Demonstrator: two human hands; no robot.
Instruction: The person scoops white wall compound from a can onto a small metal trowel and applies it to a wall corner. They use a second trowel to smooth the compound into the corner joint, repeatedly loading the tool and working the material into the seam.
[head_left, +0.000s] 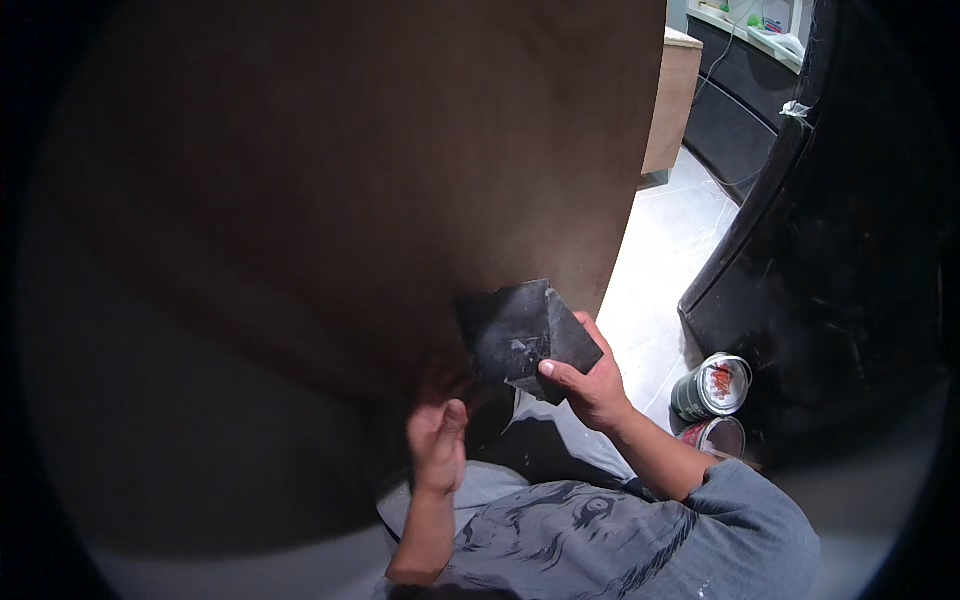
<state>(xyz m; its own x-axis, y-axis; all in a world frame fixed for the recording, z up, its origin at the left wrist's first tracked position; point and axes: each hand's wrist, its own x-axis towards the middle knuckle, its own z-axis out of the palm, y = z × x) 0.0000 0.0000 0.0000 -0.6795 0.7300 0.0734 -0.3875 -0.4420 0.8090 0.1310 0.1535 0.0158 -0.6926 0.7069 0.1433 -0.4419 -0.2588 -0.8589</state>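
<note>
In my right hand (590,380) is a dark, angular piece of black sheet material (510,325) with pale smudges, gripped with the thumb across its face. It is in front of a tall brown wood panel (420,170). My left hand (437,435) is a little below and left of the black piece, fingers apart and holding nothing, close to the panel's shadowed lower part; whether the fingertips touch the panel I cannot tell.
Two paint cans (700,395) stand on the pale floor (655,245) at lower right, beside a curved black panel (840,290). Further back are a light wood cabinet (668,100), a dark counter with small items (760,25) and a cable (720,70).
</note>
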